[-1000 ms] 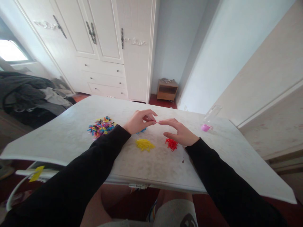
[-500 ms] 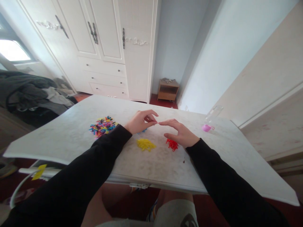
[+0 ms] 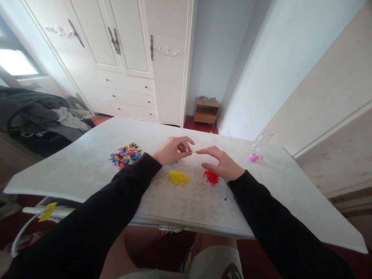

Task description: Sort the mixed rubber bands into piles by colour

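Observation:
Both my hands hover over the middle of the white table (image 3: 87,170), fingertips almost meeting. My left hand (image 3: 172,150) pinches a tiny thin piece between thumb and forefinger, too small to name. My right hand (image 3: 221,164) has its forefinger stretched toward that piece and the other fingers loosely curled; whether it grips anything is unclear. Below the hands lie a small yellow pile (image 3: 178,178) and a small red pile (image 3: 211,177). A mixed pile of coloured pieces (image 3: 126,155) sits to the left. A few blue pieces peek out under my left hand.
A clear plastic bottle (image 3: 260,141) lies on its side at the table's right with a pink cap (image 3: 252,157) beside it. A white wardrobe (image 3: 130,58) stands behind, a small wooden nightstand (image 3: 205,110) in the corner, dark clothes (image 3: 31,112) heaped at left.
The hands have barely moved; my left fingers shifted slightly around the tiny piece. The view moved a little to the left after the first frame.

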